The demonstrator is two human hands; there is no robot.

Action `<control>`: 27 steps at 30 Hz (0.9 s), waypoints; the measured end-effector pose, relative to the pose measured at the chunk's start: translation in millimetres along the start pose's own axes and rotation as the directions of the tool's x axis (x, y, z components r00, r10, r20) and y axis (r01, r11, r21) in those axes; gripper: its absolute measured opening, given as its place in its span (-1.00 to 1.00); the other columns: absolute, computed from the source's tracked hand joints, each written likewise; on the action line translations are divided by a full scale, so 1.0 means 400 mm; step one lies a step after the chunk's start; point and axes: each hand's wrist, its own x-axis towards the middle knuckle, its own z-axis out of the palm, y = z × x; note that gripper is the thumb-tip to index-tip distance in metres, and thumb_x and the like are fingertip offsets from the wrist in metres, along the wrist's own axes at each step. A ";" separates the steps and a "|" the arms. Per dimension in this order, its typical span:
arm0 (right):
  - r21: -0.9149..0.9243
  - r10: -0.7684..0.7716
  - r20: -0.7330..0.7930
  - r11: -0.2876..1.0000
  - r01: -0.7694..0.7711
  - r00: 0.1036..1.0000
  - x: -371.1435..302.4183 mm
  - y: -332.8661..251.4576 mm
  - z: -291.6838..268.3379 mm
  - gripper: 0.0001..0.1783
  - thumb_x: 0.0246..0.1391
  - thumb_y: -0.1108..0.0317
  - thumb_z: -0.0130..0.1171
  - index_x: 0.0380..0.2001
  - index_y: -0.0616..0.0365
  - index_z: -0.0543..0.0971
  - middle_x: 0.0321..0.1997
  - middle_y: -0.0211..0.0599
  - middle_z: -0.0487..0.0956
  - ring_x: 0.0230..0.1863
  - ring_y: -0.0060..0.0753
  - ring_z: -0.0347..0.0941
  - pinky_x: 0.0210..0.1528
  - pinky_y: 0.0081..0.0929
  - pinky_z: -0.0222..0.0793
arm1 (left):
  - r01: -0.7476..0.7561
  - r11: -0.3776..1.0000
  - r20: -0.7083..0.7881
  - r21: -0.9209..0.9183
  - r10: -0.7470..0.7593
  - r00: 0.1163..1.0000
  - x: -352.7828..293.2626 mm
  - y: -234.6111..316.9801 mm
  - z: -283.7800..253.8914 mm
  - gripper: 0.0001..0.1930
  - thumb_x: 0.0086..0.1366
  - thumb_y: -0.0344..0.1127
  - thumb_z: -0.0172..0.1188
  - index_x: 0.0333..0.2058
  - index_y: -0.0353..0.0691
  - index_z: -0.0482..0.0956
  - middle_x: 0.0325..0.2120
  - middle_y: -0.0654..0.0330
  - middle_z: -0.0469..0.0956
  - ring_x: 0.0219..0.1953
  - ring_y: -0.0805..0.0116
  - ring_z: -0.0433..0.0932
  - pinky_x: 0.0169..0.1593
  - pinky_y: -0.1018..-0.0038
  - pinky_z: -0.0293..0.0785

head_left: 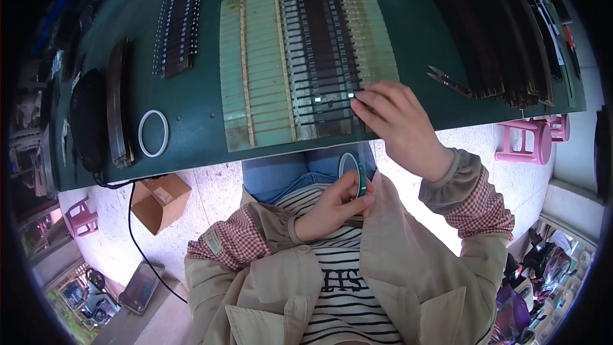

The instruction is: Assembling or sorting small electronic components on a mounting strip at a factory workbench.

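My left hand is closed round a green tape roll, held over my lap just below the table edge. Up from the roll runs a faint, see-through strip toward my right hand. That hand rests at the lower right of a pale green ribbed board, fingers drawn together by a small white spot; what lies between the fingertips is hidden. Along the board lies a dark row of narrow strips with small pale marks and thin pins at both sides.
A similar dark strip row lies left on the green table, with a white ring, a dark bar and a black pouch-like object. At right are thread snips and stacked dark strips. Below stand a cardboard box and pink stools.
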 end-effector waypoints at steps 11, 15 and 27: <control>-0.152 -0.092 0.037 0.984 0.097 0.995 -0.028 -0.024 -0.003 -0.53 -0.25 0.46 0.09 -0.14 0.33 0.54 -0.04 -0.14 0.45 0.08 -0.13 0.33 0.21 -0.10 0.21 | 0.014 1.000 -0.024 -0.005 -0.014 1.000 0.002 0.002 0.000 -0.87 0.34 -0.44 0.07 -0.18 -0.26 0.35 -0.41 0.32 0.41 -0.37 0.59 0.42 -0.27 0.64 0.36; -0.073 -0.061 0.017 0.995 0.062 0.998 -0.045 -0.044 -0.008 -0.49 -0.26 0.49 0.08 -0.10 0.32 0.53 -0.02 -0.14 0.46 0.11 -0.14 0.33 0.22 -0.02 0.19 | 0.048 0.999 -0.047 -0.004 -0.048 0.998 -0.006 -0.003 -0.003 -0.85 0.32 -0.46 0.09 -0.17 -0.28 0.36 -0.35 0.28 0.44 -0.35 0.53 0.47 -0.24 0.59 0.43; 0.367 0.328 -0.257 0.903 -0.222 0.909 -0.211 0.019 0.028 -0.48 -0.05 0.50 0.17 0.07 0.15 0.47 0.01 -0.18 0.45 0.05 -0.19 0.37 0.13 -0.15 0.24 | 0.107 0.980 -0.185 -0.169 -0.138 0.973 0.034 -0.006 -0.035 -0.67 0.43 -0.16 -0.06 -0.43 -0.28 0.43 -0.55 0.21 0.44 -0.56 0.49 0.36 -0.44 0.60 0.28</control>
